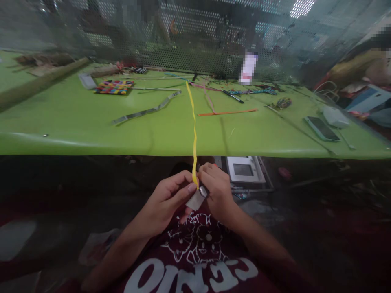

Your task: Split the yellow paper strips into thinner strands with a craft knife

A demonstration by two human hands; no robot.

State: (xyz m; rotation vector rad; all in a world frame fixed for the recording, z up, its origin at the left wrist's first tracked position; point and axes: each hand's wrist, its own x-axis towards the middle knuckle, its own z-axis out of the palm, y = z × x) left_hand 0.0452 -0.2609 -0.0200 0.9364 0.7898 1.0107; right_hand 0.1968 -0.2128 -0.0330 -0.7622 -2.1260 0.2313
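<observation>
Two hands meeting below the table edge, close to the chest. Left hand (169,195) curled, thumb and forefinger pinched on the lower end of a yellow strip (194,134). Right hand (215,189) closed against it from the other side, fingers folded around a grey strip (197,199) poking out beneath the fingertips. Yellow strip running up and away from the pinch, over the table edge and far across the green table (76,122), slightly wavy.

Just beneath the hands, a maroon shirt (198,252) with a white cartoon print and large white lettering, seen upside down and cut off, not surely readable. Just beyond the right hand, under the table, a white tray (244,169).

Farther out on the table: left of the yellow strip, a long grey strip (146,110) and a multicoloured woven mat (113,86); right of it, an orange strip (227,112), a pink strip (209,99), a black pen (233,97). Well off to the right, a phone (321,128) lying face up beside a white object (335,116). Behind everything, a perforated metal screen (195,40) with a blurred-out label (248,67), unreadable.
</observation>
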